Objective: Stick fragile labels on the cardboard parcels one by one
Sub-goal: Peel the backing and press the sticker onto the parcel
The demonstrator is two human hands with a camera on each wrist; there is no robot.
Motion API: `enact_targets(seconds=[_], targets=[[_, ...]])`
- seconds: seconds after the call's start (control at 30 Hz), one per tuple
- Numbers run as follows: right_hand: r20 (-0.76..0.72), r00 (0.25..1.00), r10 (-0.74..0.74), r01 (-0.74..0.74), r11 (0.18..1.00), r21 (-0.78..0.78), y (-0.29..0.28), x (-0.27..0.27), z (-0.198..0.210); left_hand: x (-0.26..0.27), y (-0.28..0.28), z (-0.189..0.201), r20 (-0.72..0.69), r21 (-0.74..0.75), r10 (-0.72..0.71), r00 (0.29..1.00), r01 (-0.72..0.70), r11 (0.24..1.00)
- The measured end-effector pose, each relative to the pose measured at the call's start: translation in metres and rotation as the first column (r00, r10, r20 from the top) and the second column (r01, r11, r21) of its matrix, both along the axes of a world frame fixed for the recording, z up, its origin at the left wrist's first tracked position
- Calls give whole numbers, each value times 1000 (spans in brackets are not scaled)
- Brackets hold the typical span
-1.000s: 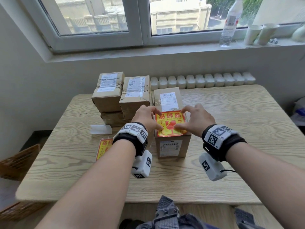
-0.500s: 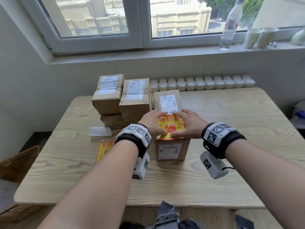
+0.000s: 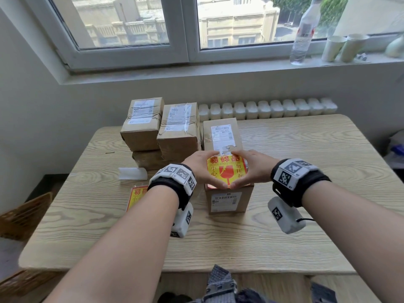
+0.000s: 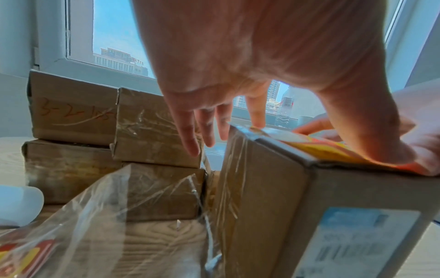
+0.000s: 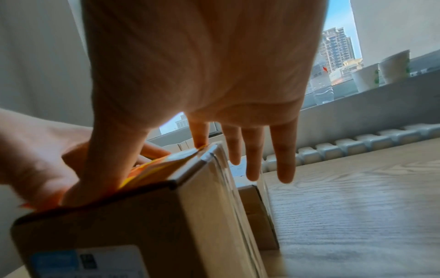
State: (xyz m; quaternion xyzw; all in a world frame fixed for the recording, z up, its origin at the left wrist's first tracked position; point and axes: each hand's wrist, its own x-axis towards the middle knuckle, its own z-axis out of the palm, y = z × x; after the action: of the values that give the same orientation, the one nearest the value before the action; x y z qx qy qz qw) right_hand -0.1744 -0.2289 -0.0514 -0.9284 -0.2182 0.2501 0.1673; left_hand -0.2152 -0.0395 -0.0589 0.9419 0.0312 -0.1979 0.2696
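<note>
Now both hands' straight fingers [image 3: 215,153] press the fragile label [image 3: 226,171] flat onto the parcel [image 3: 228,199].

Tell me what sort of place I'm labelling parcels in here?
Probably an ordinary room used for packing, not a warehouse: a wooden table under a window, a radiator behind it, and taped cardboard parcels stacked at the back.

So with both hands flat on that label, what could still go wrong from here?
The red and yellow fragile label reaches the near edge of the brown cardboard parcel; its lower edge may lift or crease. It abuts the white shipping label and could cover it. The left hand and right hand press near that edge, which might nudge the parcel.
</note>
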Motion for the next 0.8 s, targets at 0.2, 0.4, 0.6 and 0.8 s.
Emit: enact_targets(seconds=[0.2,0.4,0.6,0.8], targets=[[-23,999,-40,41,997,63,-9,1,-3,-2,0,-4,-31,-18,-4,1000,3,1000],[-219,963,-155,198,962,190,-15,-4,-11,-3,4,-6,-81,-45,-13,997,10,999],[-435,864,-252,397,874,282,-17,-7,-20,-6,12,-11,-189,-367,174,966,-234,900],[-401,759,-513,639,704,308,-27,-14,4,16,1,19,-320,-563,256,912,-401,723]])
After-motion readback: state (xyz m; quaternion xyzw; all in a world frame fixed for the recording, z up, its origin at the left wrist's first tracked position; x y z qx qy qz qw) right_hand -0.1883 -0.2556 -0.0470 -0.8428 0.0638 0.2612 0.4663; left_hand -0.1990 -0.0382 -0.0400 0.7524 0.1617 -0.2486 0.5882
